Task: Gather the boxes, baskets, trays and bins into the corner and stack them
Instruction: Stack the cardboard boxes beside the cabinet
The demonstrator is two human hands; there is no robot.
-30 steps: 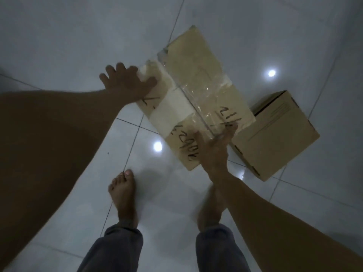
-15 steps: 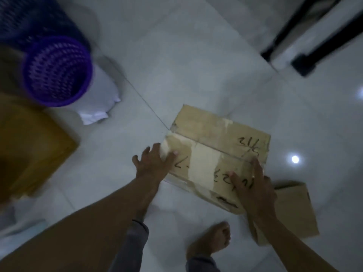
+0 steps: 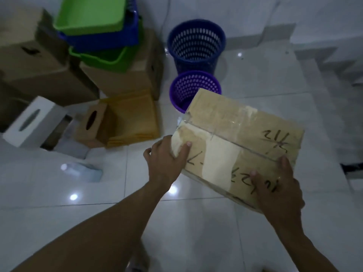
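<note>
Cardboard box (image 3: 241,146), taped, stiff, probably light: left hand (image 3: 167,156) grips its near-left corner, right hand (image 3: 277,191) its near-right; glossy tape may slip

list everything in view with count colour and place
taped cardboard box: 1, tan, held in both hands, centre right
dark blue bin: 1, dark blue, top centre
purple bin: 1, purple, partly behind the taped box
left cardboard box: 1, brown, upper left
cardboard box under the trays: 1, brown, beside it
top green tray: 1, green, stack top
blue tray: 1, blue, middle
lower green tray: 1, green, bottom
yellow flat package: 1, yellow, left of centre
brown tissue box: 1, brown, left of the package
white tissue box: 1, white, far left
left hand: 1, grips the box's left edge
right hand: 1, grips its near right corner
</note>
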